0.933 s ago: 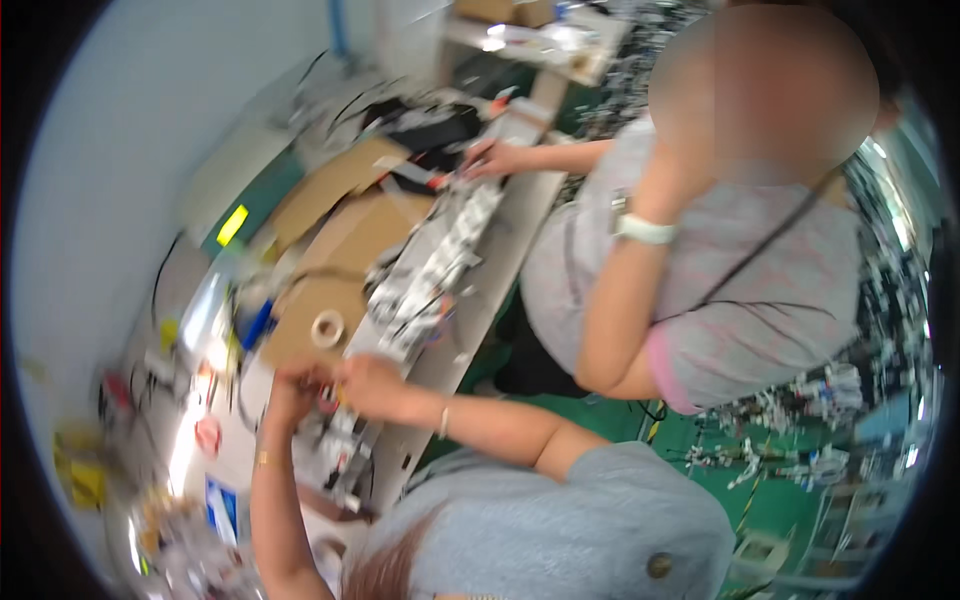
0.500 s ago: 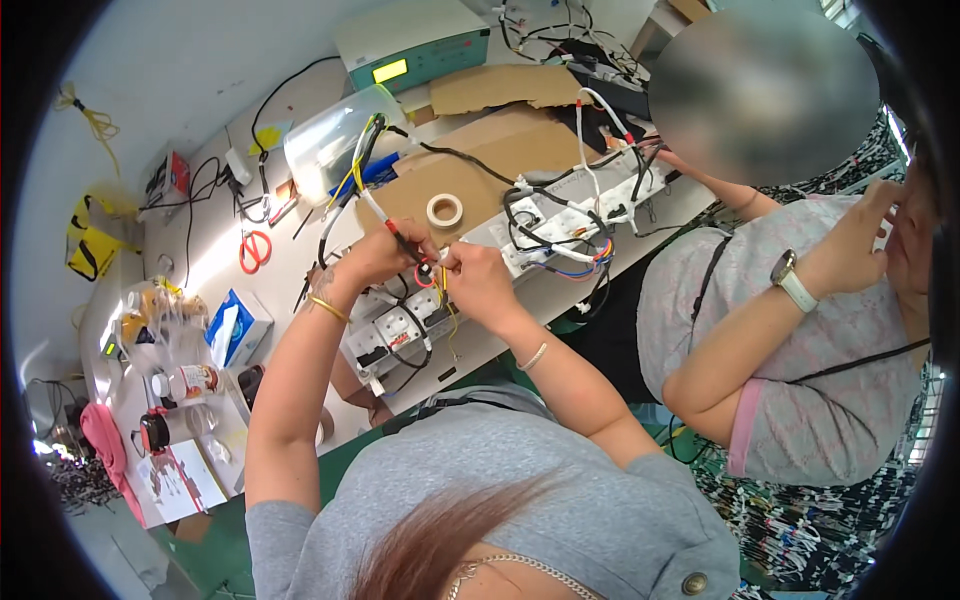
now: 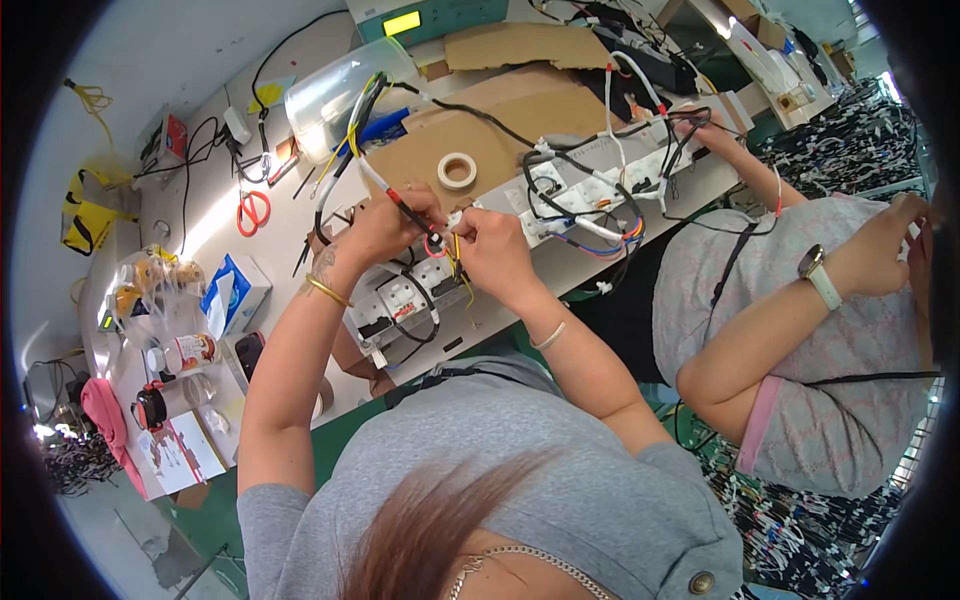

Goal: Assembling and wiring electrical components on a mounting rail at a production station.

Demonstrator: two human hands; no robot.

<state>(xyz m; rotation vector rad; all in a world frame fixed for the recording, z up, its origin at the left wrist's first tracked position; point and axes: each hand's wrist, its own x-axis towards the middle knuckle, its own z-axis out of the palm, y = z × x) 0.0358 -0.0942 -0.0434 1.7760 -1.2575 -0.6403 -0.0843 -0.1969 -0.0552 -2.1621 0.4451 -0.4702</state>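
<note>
Over the near left part of a long fixture board with white connector blocks (image 3: 403, 298), my left hand (image 3: 393, 225) is closed round a black cable with a red sleeve (image 3: 400, 203). Close beside it, my right hand (image 3: 492, 258) pinches at the cable's end. Whatever lies between those fingertips is too small and covered to make out. Thin yellow wires (image 3: 458, 262) hang just below the two hands. From there the black wire harness (image 3: 475, 112) loops up and across the board to the right, with white and red sleeves on its branches.
A tape roll (image 3: 457, 171) lies on cardboard (image 3: 500, 105) behind the board. Left are a clear plastic container (image 3: 325, 100), red-handled scissors (image 3: 253, 213), a tissue pack (image 3: 235, 290) and a bottle (image 3: 185, 353). A co-worker's hand (image 3: 705, 130) touches wires at the board's right end.
The view has shifted slightly, so the bench sits differently in it. Both my hands stay together at the cable. The co-worker's hand now shows at the board's right end.
</note>
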